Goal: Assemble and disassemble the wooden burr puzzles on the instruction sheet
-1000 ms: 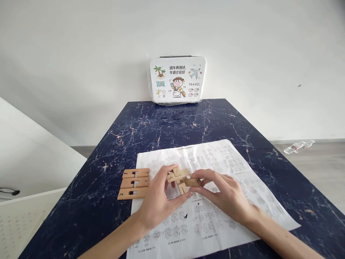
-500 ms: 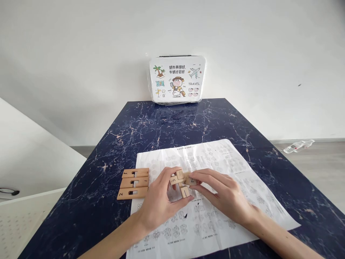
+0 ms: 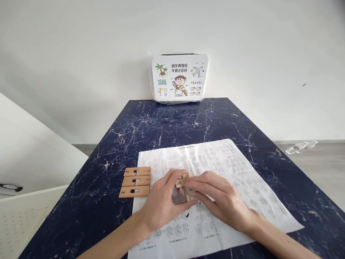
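My left hand (image 3: 161, 203) and my right hand (image 3: 219, 201) meet over a printed instruction sheet (image 3: 212, 194) and pinch a small cluster of interlocked wooden puzzle pieces (image 3: 184, 185) between their fingertips. The cluster is lifted just above the paper and is mostly covered by my fingers; numbers are printed on its faces. Three flat wooden pieces with slots (image 3: 135, 181) lie side by side on the table, just left of the sheet and of my left hand.
The table (image 3: 172, 122) is dark blue marble-patterned. A white illustrated case wrapped in plastic (image 3: 179, 79) stands at its far edge against the wall. A white cabinet (image 3: 32, 201) is to the left. A plastic bottle (image 3: 300, 146) lies on the floor at right.
Both hands have closed in tighter round the wooden cluster and turned it; less of it shows now. The view shifted slightly.
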A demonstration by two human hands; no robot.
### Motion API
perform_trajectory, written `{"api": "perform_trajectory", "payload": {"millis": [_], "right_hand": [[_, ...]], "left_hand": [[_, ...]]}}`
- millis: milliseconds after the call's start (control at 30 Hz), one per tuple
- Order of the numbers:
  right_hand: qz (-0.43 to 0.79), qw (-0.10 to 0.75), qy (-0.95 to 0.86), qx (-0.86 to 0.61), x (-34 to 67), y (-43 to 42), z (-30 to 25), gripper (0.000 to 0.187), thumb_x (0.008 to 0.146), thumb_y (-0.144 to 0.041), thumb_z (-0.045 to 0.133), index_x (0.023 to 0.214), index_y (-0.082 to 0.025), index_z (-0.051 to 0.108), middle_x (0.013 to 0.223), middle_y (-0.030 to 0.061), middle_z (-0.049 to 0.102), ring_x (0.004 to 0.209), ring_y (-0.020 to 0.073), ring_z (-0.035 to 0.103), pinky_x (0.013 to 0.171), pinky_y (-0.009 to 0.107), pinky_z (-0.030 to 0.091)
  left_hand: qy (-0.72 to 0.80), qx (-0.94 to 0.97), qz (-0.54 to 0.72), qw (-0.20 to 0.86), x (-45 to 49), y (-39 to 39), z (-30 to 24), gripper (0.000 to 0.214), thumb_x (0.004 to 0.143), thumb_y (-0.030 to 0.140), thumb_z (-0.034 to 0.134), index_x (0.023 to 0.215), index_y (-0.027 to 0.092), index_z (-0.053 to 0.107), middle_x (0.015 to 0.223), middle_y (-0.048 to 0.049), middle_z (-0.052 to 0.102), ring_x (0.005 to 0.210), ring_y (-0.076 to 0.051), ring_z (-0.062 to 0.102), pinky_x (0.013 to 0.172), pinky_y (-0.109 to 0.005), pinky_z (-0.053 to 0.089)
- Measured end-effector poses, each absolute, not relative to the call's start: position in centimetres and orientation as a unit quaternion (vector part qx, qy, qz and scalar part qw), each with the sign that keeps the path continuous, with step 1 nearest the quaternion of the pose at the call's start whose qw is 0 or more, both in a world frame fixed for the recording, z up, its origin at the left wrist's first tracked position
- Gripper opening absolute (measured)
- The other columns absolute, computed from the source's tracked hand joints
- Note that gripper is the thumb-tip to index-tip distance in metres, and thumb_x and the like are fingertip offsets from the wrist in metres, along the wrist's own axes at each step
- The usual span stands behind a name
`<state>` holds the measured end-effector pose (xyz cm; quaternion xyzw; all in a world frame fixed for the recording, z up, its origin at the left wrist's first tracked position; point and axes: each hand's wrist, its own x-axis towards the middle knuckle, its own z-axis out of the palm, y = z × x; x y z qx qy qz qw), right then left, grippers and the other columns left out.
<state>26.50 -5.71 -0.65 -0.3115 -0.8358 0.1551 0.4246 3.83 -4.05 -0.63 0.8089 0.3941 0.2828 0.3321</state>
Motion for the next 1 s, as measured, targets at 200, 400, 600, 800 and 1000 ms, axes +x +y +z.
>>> {"api": "perform_trajectory", "payload": {"millis": [200,400,600,800,1000], "right_hand": [[0.191,0.421,-0.825,-0.326,26.7,-5.7,-0.2,0.033,0.110,-0.019,0.063,0.142,-0.027,0.059,0.122,0.0090,0.074,0.105,0.0257,0.072,0.088,0.042,0.062],[0.198,0.401,-0.801,-0.398,27.2,-5.0,-0.8,0.017,0.114,-0.026,0.052,0.129,-0.023,0.058,0.120,0.0120,0.064,0.103,0.0255,0.069,0.085,0.041,0.061],[0.276,0.346,-0.797,-0.412,27.2,-4.9,-0.6,0.025,0.116,-0.037,0.042,0.101,-0.023,0.057,0.089,0.0024,0.060,0.066,0.0166,0.055,0.060,0.033,0.049],[0.411,0.308,-0.742,-0.431,27.1,-4.9,0.1,0.046,0.117,-0.047,0.038,0.080,-0.023,0.052,0.073,-0.0005,0.057,0.060,0.0144,0.050,0.056,0.030,0.045],[0.465,0.328,-0.697,-0.436,26.8,-4.7,-0.1,0.055,0.115,-0.057,0.041,0.074,-0.023,0.052,0.066,-0.0007,0.056,0.055,0.0130,0.047,0.053,0.029,0.043]], "left_hand": [[0.397,0.776,0.274,0.406,3.8,-4.2,-0.4,0.064,0.094,0.050,0.083,0.146,0.035,0.049,0.103,0.0007,0.074,0.075,-0.019,0.072,0.071,-0.035,0.064],[0.416,0.759,0.306,0.397,3.9,-4.2,0.4,0.068,0.088,0.051,0.087,0.144,0.034,0.052,0.117,-0.0032,0.076,0.099,-0.027,0.076,0.088,-0.043,0.065],[0.392,0.774,0.290,0.404,3.6,-4.3,-0.1,0.071,0.089,0.052,0.086,0.148,0.035,0.051,0.133,-0.0068,0.074,0.113,-0.031,0.075,0.096,-0.049,0.065],[0.366,0.799,0.303,0.369,3.4,-4.2,-0.6,0.071,0.093,0.051,0.083,0.153,0.038,0.048,0.146,-0.0072,0.068,0.127,-0.033,0.071,0.106,-0.053,0.061],[0.380,0.787,0.298,0.385,3.4,-4.2,-0.4,0.076,0.094,0.048,0.083,0.157,0.041,0.041,0.143,-0.0075,0.068,0.115,-0.030,0.075,0.091,-0.046,0.067]]}}
